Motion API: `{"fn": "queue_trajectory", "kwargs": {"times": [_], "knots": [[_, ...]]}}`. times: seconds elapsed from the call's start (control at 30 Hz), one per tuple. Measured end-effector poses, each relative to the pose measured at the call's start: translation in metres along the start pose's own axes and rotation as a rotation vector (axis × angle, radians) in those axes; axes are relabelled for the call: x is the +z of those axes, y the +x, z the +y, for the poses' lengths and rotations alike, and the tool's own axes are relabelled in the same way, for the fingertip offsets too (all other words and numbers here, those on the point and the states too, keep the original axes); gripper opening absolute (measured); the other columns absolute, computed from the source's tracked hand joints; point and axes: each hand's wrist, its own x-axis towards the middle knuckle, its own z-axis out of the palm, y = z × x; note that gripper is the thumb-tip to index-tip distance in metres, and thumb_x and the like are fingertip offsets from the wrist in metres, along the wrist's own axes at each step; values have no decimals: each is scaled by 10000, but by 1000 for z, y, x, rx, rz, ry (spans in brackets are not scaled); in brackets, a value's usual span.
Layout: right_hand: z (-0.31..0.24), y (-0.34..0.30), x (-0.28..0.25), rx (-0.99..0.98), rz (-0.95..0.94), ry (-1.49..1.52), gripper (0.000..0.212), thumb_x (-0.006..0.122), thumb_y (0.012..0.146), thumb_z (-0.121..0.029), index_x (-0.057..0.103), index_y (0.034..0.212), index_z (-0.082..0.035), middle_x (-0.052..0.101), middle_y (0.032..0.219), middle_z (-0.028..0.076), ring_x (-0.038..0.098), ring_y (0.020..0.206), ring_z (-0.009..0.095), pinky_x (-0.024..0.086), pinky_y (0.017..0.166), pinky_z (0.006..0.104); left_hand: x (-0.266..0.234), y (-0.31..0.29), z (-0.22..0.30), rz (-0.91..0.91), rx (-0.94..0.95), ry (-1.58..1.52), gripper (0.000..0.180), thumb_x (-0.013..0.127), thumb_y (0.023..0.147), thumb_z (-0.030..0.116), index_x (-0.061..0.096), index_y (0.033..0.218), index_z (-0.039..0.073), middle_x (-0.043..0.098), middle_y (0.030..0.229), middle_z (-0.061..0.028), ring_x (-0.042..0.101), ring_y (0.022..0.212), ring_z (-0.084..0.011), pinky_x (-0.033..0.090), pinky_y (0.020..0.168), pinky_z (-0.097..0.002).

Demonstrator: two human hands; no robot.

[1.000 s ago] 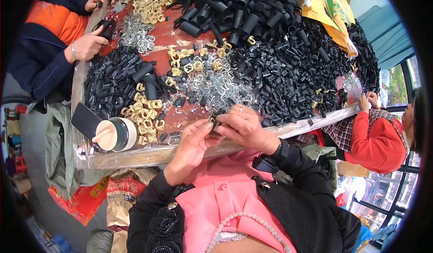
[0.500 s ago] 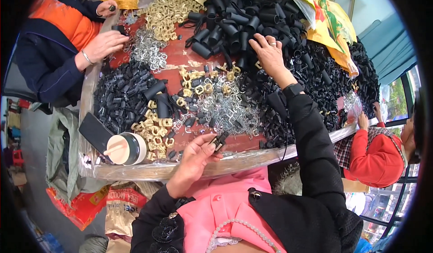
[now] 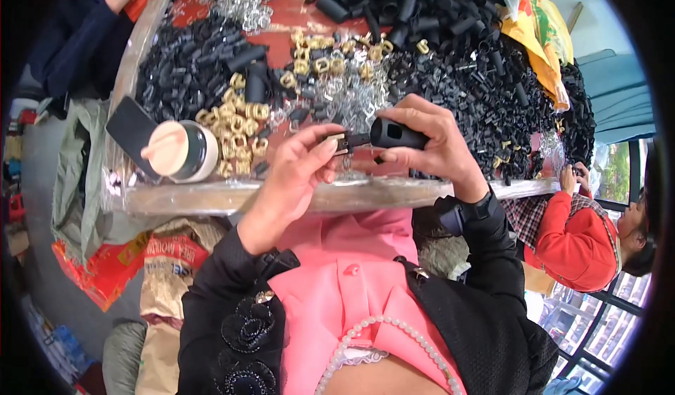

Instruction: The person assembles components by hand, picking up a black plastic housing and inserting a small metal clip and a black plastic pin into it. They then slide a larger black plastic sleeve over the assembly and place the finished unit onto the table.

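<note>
My right hand [image 3: 444,142] grips a black plastic tube [image 3: 398,134] with a square cutout in its side, lying nearly level. Between the thumb and fingertips of my left hand [image 3: 294,171] is a small black plastic part [image 3: 343,143] with a pale metal-coloured bit on it. Its narrow end meets the open end of the tube; whether it goes inside I cannot tell. Both hands are above the near edge of the red table. Beyond them lie a heap of bent silver wire clips [image 3: 344,92] and several brass-coloured rings [image 3: 322,65].
A lidded cup [image 3: 200,157] and a dark phone [image 3: 137,131] stand at the table's left corner. Black tubes [image 3: 394,8] are heaped at the back, small black parts [image 3: 190,78] on the left. Other people sit left and right; one wears a red sleeve [image 3: 555,215].
My right hand has come back from the tube heap with a black tube and met my left hand. The view has tilted lower, so the table sits higher in the picture.
</note>
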Motion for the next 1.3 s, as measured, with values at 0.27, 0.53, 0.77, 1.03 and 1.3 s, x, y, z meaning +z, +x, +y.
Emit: {"fn": "queue_trajectory", "kwargs": {"times": [0.27,0.53,0.77,1.03,1.3], "knots": [[-15,-16,13,23,-55,-4,434,727,599,-217,574,932,16,519,771,85,532,696,201,409,612,263,4,-14,-4,-24,24,143,239,571,792,128,532,983,-10,523,694,3,452,537,-40,371,461,-164],[-23,-23,29,85,-121,-21,419,732,574,-156,580,934,-6,499,763,75,521,693,194,411,599,277,5,-15,-10,-72,40,261,231,574,787,131,538,970,-7,550,731,-17,476,555,-44,403,466,-163],[-22,-24,40,144,-66,-49,406,716,573,-133,570,930,-8,495,765,82,516,681,229,417,601,302,2,-9,-15,-112,21,324,234,578,784,122,540,973,-11,559,722,-25,490,533,-48,424,484,-170],[-6,-27,57,210,-54,13,355,698,579,-116,556,883,-1,493,766,97,518,692,255,427,613,306,-1,-4,-19,-91,-141,290,255,562,798,101,532,1019,-23,569,762,-25,515,574,-47,433,508,-166],[-16,-27,72,298,112,183,515,670,607,-147,454,1056,-19,482,862,132,512,796,275,429,690,341,-6,-8,-31,-104,-165,373,429,500,848,161,371,1211,-26,543,984,-65,528,817,-76,447,705,-196]]}}
